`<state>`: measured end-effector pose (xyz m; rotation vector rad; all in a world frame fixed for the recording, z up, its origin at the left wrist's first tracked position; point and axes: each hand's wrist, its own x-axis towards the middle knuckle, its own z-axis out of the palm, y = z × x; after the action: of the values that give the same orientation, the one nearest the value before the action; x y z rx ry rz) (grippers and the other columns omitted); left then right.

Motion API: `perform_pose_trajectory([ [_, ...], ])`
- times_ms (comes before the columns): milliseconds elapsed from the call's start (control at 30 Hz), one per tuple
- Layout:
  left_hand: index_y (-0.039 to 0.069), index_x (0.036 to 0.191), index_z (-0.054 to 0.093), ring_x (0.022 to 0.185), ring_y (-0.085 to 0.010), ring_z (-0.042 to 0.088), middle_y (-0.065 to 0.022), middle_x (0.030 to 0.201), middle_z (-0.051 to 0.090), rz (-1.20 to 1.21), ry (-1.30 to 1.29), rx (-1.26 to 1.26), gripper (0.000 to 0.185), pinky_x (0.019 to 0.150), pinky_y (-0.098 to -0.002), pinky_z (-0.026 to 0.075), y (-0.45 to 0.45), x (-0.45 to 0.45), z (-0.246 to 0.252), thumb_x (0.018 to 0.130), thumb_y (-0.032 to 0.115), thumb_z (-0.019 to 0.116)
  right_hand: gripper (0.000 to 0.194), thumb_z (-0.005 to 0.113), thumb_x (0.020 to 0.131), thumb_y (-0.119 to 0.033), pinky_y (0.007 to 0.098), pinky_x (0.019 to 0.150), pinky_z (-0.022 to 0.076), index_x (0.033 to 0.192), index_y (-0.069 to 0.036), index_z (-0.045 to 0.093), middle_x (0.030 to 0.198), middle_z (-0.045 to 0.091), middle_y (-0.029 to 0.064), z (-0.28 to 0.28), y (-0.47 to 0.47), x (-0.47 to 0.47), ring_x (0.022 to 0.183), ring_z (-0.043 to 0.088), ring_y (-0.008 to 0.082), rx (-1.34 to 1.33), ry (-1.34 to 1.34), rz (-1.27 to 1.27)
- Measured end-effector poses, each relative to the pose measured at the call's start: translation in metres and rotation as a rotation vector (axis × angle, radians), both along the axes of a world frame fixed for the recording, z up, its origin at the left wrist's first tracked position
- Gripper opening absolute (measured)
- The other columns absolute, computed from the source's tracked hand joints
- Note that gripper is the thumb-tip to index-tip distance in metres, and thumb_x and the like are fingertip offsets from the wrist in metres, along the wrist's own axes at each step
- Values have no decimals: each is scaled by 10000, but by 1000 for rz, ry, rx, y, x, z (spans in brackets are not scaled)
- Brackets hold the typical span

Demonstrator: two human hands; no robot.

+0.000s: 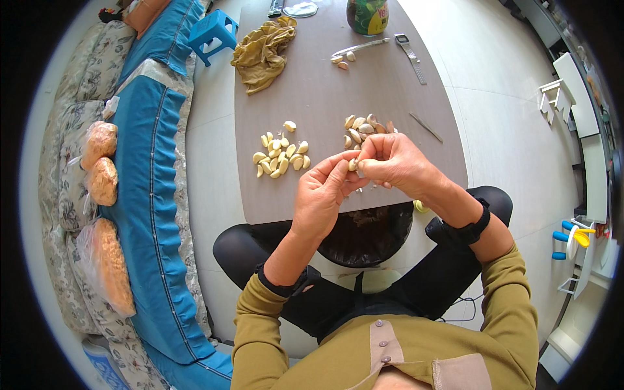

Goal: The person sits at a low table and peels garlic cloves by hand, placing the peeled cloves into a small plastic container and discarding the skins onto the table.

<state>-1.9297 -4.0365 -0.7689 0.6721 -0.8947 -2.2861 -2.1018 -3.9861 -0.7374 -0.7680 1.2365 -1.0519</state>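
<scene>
Over the near edge of the table, my left hand [327, 184] pinches a garlic clove [352, 165] between thumb and fingertips. My right hand [397, 158] meets it there, thumb and forefinger closed on papery skin at the clove's side. To the left lies a loose pile of peeled garlic cloves [275, 155]. Just beyond my hands is a heap of unpeeled garlic cloves [360, 127], partly hidden by my right hand. Bits of skin are scattered on the tabletop below my fingers.
A bin with a black liner [368, 239] stands between my knees, under the edge of the table [321, 97]. A crumpled mustard cloth [265, 53], a metal-band watch [412, 58], a thin pointed tool [425, 127] and a large jar [368, 17] lie farther off. A sofa [146, 219] runs along the left.
</scene>
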Motion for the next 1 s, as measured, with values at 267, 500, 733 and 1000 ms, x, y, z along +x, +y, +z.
perform_pose_trajectory([
  [267,-71,1249,535,1004,-184,633,-124,1123,632,-5,-100,-156,349,915,-338,524,5,-2,3,981,154,524,122,670,782,-111,213,584,423,746,-24,594,718,565,0,-3,1,2,659,512,54,-68,56,-3],
  [500,-50,1224,556,866,-135,620,-47,950,624,-36,56,97,321,889,-338,531,-1,1,0,987,164,519,123,662,777,-103,219,622,431,742,-15,584,734,567,-3,-5,0,1,687,521,55,-138,-13,38],
  [733,-31,1167,592,777,-98,604,-41,878,601,-5,44,75,281,832,-315,566,-6,5,1,990,173,513,96,624,777,-88,212,616,425,749,-12,571,720,561,-7,5,5,0,676,515,52,-175,-110,125],
  [1000,-23,1209,603,754,-106,634,-52,902,602,145,-299,-353,273,745,-261,575,-7,12,12,948,38,549,224,663,821,-211,236,564,419,744,-7,613,638,554,-8,-2,12,1,625,514,62,-131,262,399],
])
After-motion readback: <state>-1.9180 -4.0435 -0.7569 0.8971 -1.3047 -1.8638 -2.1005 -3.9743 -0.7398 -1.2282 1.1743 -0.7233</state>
